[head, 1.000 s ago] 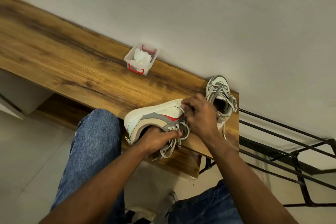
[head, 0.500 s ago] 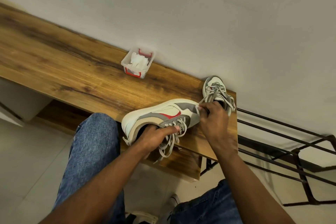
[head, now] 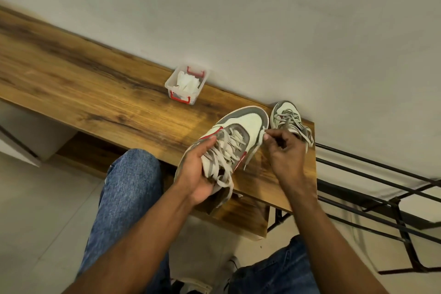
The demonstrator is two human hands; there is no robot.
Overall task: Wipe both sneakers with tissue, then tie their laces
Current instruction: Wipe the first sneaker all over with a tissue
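1. The near sneaker (head: 241, 126) — white and grey with red trim — lay at the right end of the wooden bench (head: 95, 93), toe pointing toward the wall (head: 262, 19), its upper and lacing turned up to the camera.
2. The left hand (head: 198, 169) gripped this sneaker from its left side at the heel end; the fingers curled over the collar and the thumb lay along the lacing. The grip was closed on the shoe.
3. The laces (head: 226, 153) of the near sneaker were loose and untied, with ends trailing over the bench's front edge.
4. The right hand (head: 284, 153) was held just right of the near sneaker's toe, fingers curled. Thumb and forefinger pinched a small pale item against the toe's side; it appeared to be a lace end or a scrap of tissue — which one could not be told.
5. The second sneaker (head: 286, 117) stood at the far right corner of the bench, close against the wall, just beside the first shoe's toe. Its laces were also loose.
6. A small clear plastic box (head: 175, 79) with red clips sat against the wall, left of both shoes and apart from them, holding white tissue (head: 187, 83).
7. The person's knees in blue jeans (head: 128, 188) were below the bench edge. A black metal rack (head: 393, 198) stood to the right of the bench.
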